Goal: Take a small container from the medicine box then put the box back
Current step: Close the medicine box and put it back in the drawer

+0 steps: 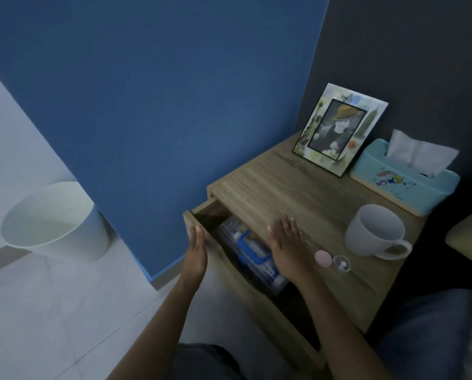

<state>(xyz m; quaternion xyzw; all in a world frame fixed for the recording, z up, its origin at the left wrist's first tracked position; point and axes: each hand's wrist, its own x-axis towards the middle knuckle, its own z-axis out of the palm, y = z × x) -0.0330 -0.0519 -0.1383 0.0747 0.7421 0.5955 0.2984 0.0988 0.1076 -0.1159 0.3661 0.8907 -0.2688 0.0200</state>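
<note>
The medicine box (252, 252), clear plastic with a blue handle, lies inside the open drawer (202, 212) of the wooden nightstand (311, 193). A small clear container (341, 264) with white pills stands on the nightstand top, its pink lid (323, 258) beside it. My left hand (197, 249) is flat against the outside of the drawer front, fingers straight. My right hand (285, 242) hovers with fingers spread over the drawer's right edge and the nightstand top, holding nothing. Part of the box is hidden by my right hand.
A white mug (377, 231), a light-blue tissue box (404, 179) and a picture frame (339, 130) stand on the nightstand. A white waste bin (53, 220) sits on the tiled floor to the left, by the blue wall. A bed edge lies at the right.
</note>
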